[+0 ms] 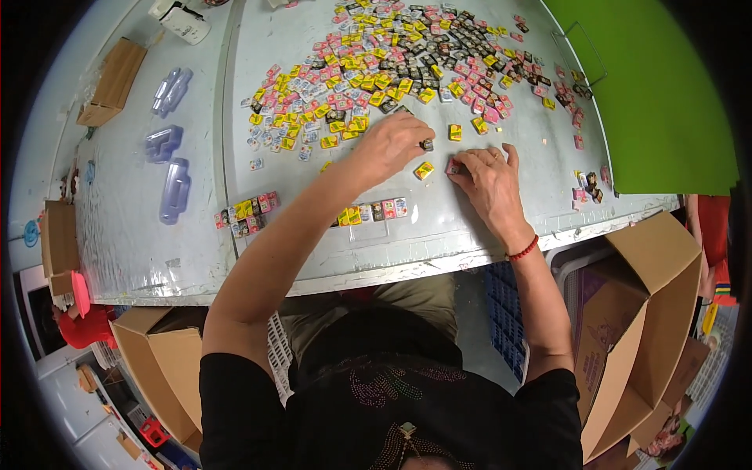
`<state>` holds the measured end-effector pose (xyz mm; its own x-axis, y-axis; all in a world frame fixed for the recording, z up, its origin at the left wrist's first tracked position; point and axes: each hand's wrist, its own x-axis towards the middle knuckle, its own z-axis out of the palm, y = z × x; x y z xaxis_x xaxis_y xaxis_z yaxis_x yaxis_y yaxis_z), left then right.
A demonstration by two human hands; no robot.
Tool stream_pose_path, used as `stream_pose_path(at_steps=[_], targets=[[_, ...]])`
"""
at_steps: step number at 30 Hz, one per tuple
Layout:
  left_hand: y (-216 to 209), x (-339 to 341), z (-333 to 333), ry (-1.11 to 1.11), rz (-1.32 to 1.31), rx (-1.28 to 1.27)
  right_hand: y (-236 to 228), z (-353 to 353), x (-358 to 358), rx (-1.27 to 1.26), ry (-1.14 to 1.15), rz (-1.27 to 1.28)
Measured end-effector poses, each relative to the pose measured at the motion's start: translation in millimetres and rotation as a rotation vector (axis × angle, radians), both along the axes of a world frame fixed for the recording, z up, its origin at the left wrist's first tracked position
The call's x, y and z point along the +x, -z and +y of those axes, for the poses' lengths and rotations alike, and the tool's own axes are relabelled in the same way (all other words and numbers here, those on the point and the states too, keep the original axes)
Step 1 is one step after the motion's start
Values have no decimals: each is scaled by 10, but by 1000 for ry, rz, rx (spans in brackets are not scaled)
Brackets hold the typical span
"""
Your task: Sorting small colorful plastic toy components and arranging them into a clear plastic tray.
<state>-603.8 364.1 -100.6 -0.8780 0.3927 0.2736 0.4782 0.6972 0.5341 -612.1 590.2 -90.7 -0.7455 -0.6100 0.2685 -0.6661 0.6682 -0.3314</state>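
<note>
My left hand (390,145) is closed in a pinch, with a small black box (427,145) at its fingertips. To its right, the thumb and fingers of my right hand (493,182) close on a small pink box (453,166) on the table. Single yellow boxes (424,171) lie between and just beyond my hands. Nearer to me, a row of mixed small boxes (389,209) lies by a clear plastic tray (374,231), partly behind my left forearm. Another group of mixed boxes (249,207) sits to the left of that forearm.
A wide pile of small pink, yellow, black and white boxes (376,59) covers the table's far middle. Clear plastic trays (174,190) lie at left, near a cardboard box (113,82) and a white container (182,22). A green panel (642,102) borders the right; open cartons (634,337) stand below.
</note>
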Motion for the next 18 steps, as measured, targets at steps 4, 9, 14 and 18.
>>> stream_pose_path(at_steps=[4,9,14,18], targets=[[-88,103,-172,52,4,-49,19,33,82,-8,-9,22],[-149,231,-123,171,23,-38,38,-5,199,-14,-2,32],[-187,279,-25,147,-31,-16,34,-113,250,-88,-2,16],[-270,316,27,155,-81,-17,63,-101,268,-131,3,51]])
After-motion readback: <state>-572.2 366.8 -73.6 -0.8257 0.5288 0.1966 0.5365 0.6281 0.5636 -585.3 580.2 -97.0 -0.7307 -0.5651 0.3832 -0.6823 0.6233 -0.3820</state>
